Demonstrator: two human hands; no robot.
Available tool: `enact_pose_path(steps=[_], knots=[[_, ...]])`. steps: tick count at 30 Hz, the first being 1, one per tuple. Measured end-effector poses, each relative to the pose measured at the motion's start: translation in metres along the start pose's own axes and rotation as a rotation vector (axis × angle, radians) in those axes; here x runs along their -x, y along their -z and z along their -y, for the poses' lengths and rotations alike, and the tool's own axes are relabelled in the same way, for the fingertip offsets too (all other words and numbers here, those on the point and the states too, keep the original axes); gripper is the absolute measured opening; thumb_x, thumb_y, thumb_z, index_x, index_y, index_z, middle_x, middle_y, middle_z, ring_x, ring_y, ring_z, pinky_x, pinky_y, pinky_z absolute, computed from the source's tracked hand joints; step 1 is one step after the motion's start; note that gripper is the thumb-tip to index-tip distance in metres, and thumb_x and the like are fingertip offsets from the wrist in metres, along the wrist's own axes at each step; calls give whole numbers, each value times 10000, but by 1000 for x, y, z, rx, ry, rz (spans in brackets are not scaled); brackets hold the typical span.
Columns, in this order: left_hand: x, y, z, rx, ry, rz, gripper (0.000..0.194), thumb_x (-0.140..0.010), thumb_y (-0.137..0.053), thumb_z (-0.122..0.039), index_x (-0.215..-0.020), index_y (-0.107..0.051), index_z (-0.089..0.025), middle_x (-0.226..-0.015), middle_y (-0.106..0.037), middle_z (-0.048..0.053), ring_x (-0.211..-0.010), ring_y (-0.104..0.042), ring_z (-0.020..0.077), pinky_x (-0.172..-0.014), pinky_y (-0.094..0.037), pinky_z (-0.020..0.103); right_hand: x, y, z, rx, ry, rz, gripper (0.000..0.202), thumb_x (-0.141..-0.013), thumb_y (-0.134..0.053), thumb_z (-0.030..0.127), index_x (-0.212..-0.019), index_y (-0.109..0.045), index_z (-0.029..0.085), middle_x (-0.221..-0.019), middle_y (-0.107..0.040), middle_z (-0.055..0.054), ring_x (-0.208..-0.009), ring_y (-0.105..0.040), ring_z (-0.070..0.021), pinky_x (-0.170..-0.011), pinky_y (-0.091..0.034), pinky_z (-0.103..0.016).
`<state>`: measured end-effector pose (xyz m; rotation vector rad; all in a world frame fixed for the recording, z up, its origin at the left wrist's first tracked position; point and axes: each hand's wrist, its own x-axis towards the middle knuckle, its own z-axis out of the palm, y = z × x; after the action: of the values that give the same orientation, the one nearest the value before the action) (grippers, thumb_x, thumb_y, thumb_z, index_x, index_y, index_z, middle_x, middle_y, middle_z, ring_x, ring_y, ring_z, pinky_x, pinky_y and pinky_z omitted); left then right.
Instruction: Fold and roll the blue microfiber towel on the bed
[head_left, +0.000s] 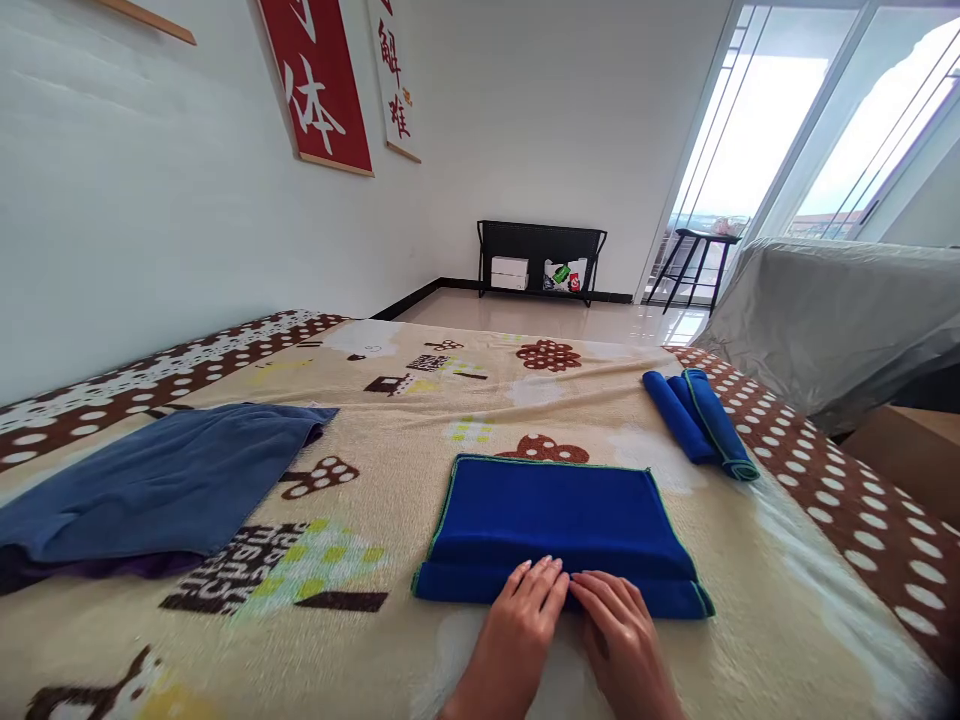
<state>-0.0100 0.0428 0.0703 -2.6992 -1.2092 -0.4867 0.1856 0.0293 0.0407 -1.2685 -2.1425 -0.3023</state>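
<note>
A blue towel (551, 505) with green stitched edging lies on the patterned blanket in front of me, its near edge turned over into a thick fold. My left hand (529, 610) bends its fingers over the middle of that fold. Close beside it, my right hand (616, 615) curls over the same fold, fingertips almost meeting the left ones. Both thumbs are mostly hidden. Rolled blue towels (694, 420) with the same green edging lie at the right. To the left, a stack of grey-blue cloths (172, 480) is spread flat, with purple showing underneath.
The cream blanket (405, 440) with brown dotted borders covers the bed-like surface. Beyond it stand a black rack (541, 245) holding white boxes, and a black stool (697, 265). Grey sheeting (855, 310) covers something bulky at right, above a cardboard box (911, 455).
</note>
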Motion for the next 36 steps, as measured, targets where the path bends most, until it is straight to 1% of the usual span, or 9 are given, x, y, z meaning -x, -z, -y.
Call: enact_pose_path(steps=[4, 10, 14, 18, 20, 25, 29, 32, 36], knots=[[17, 0, 16, 25, -30, -11, 592, -931, -409, -127, -1511, -346, -224, -1497, -491, -2, -1361, -469, 136, -1109, -402, 301, 12, 7, -12, 9, 105, 86, 440, -909, -471, 143, -1329, -575, 223, -1300, -642, -14, -1205, -599, -163, -983, -497, -304], [71, 8, 66, -179, 138, -157, 580, -966, -501, -300, -1515, -344, -198, -1424, -573, 39, -1286, -553, 172, -1190, -255, 358, 67, 34, -73, 289, -96, 67, 472, -989, -440, 450, -1370, -542, 190, -1359, -596, -44, -1219, -594, -238, -1038, -445, -425], [59, -1, 39, -226, 263, -223, 545, -972, -475, -339, -1481, -412, -154, -1396, -592, 93, -1264, -569, 241, -1197, -195, 460, 53, 21, -48, 305, -146, 11, 481, -996, -420, 449, -1347, -560, 152, -1325, -618, -87, -1212, -598, -255, -1068, -403, -455], [17, -7, -5, -113, 79, -117, 495, -996, -415, -331, -1463, -438, -169, -1480, -503, 47, -1334, -503, 199, -1111, -351, 381, 9, -1, -1, 151, 16, 154, 455, -986, -441, 302, -1424, -481, 183, -1432, -527, -35, -1305, -521, -186, -1077, -412, -363], [7, -6, -8, -64, 66, -56, 498, -1009, -390, -347, -1481, -406, -187, -1506, -468, 35, -1354, -480, 191, -1089, -382, 379, 0, -5, 4, 131, 36, 204, 488, -989, -438, 320, -1466, -424, 214, -1469, -484, -12, -1326, -498, -175, -1081, -404, -365], [39, 0, 44, -80, 308, -18, 542, -1002, -415, -422, -1507, -355, -235, -1504, -478, 42, -1348, -486, 207, -1109, -368, 423, 33, 12, -48, 273, -200, 174, 579, -995, -401, 494, -1508, -353, 229, -1487, -461, -34, -1339, -482, -210, -1120, -319, -436], [60, 3, 68, -143, 492, -39, 506, -1000, -397, -407, -1466, -438, -216, -1480, -499, 92, -1369, -459, 273, -1174, -182, 592, 57, 27, -80, 347, -318, 146, 617, -997, -300, 556, -1475, -416, 184, -1474, -471, -93, -1352, -465, -262, -1163, -202, -532], [42, 3, 46, -159, 497, -91, 464, -995, -382, -341, -1414, -513, -189, -1457, -519, 116, -1377, -446, 314, -1161, -115, 667, 41, 21, -62, 351, -332, 117, 588, -999, -309, 518, -1397, -516, 138, -1470, -465, -134, -1388, -414, -299, -1166, -166, -567], [-2, -3, -1, -28, 240, -37, 457, -995, -355, -278, -1413, -517, -187, -1461, -520, 56, -1339, -506, 213, -1116, -379, 438, 1, -3, -10, 209, -127, 162, 449, -1010, -387, 389, -1395, -518, 198, -1452, -498, -50, -1339, -484, -213, -1147, -268, -439]])
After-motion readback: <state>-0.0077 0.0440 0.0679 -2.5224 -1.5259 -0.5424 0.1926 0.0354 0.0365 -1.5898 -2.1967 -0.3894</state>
